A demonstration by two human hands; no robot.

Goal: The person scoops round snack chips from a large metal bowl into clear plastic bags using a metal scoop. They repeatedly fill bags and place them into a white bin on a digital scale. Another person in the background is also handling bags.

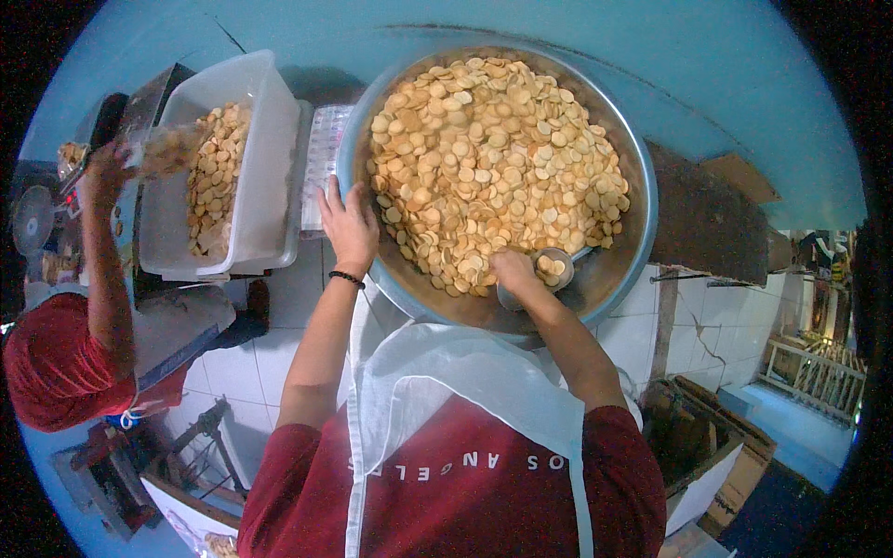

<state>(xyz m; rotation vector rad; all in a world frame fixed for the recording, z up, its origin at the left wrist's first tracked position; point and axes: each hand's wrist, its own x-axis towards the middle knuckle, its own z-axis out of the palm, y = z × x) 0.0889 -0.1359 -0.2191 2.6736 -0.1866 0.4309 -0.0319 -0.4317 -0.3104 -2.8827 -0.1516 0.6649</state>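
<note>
Golden-brown, round, flat crackers (pixel 484 177) lie heaped in a wide, round, shiny steel basin (pixel 650 200), and at the near side of the heap a grey, round-mouthed metal scoop (pixel 569 272) sits with a few of them in its mouth. The person's right hand (pixel 514 272) is down at the scoop, fingers curled toward the crackers; the forearm and hand cover part of the tool, so I cannot tell whether the fingers grip it or only press against it. The left hand (pixel 349 225) rests at the basin's left rim, fingers spread, pinching nothing, a dark beaded bracelet (pixel 347 278) at its wrist. Scooping from the near edge looks like the step in hand; the next move seems to call for a firm hold and a level scoop, with the left hand steadying the rim. Farther left stands a translucent white plastic bin (pixel 268 177) with more crackers inside, and beyond it a co-worker in a dark red shirt (pixel 60 358) holds out a motion-blurred hand (pixel 109 175). White floor tiles (pixel 228 367) show below.
</note>
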